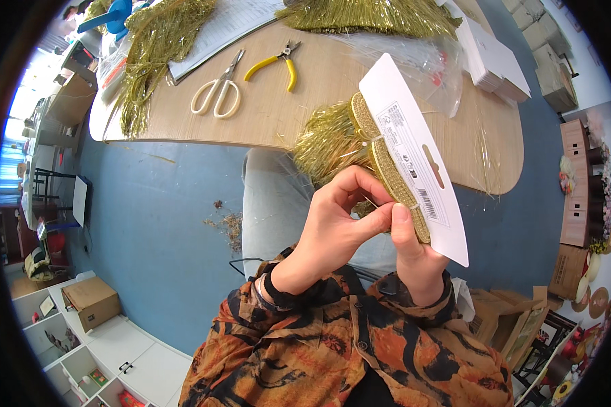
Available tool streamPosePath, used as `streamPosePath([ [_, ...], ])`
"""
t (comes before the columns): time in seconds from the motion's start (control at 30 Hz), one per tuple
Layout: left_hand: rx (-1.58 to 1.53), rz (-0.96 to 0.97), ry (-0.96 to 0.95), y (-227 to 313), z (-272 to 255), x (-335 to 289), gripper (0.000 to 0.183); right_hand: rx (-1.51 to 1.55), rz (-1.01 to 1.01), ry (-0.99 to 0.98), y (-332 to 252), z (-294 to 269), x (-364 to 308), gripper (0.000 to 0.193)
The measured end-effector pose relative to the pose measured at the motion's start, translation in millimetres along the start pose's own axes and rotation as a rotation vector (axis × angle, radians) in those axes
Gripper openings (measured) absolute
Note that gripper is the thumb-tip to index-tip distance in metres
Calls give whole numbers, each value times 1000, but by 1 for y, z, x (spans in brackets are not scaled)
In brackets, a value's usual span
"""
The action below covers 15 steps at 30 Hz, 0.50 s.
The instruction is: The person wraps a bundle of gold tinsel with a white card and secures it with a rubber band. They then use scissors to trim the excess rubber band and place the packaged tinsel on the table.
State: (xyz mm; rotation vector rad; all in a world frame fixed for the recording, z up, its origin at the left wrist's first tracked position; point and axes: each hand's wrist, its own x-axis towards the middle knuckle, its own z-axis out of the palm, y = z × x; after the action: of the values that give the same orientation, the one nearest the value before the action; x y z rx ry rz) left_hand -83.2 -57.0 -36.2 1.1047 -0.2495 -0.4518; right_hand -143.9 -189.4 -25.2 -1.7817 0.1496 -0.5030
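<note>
A white backing card (414,159) with a hang slot stands tilted over the table's near edge. Against its left side lies a gold glitter band (387,166), held on by small clear ties, with gold tinsel fringe (322,142) hanging off to the left. My right hand (419,261) grips the lower end of card and band, its thumb pressed on the glitter. Beside that thumb, my left hand (339,227) is closed, thumb and forefinger pinched at the band's edge. A thin strand shows near those fingertips, but what they pinch is too small to name.
On the wooden table (170,122) lie white-handled scissors (217,95) and yellow-handled cutters (276,64). More gold tinsel (159,51), clear plastic bags (428,68), a paper sheet (227,30) and stacked white cards (492,57) surround them. Cardboard boxes (91,302) stand around the room.
</note>
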Motion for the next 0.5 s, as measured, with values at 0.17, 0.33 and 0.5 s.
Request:
streamPosePath([
  [0.17, 530, 316, 156, 25, -12, -17, 27, 120, -63, -60, 0, -7, 0, 53],
  [0.33, 710, 568, 246, 49, -41, 8, 59, 231, -37, -153, 3, -15, 3, 60],
  [0.5, 243, 152, -61, 51, -38, 17, 57, 242, -41, -202, 3, -19, 2, 62],
])
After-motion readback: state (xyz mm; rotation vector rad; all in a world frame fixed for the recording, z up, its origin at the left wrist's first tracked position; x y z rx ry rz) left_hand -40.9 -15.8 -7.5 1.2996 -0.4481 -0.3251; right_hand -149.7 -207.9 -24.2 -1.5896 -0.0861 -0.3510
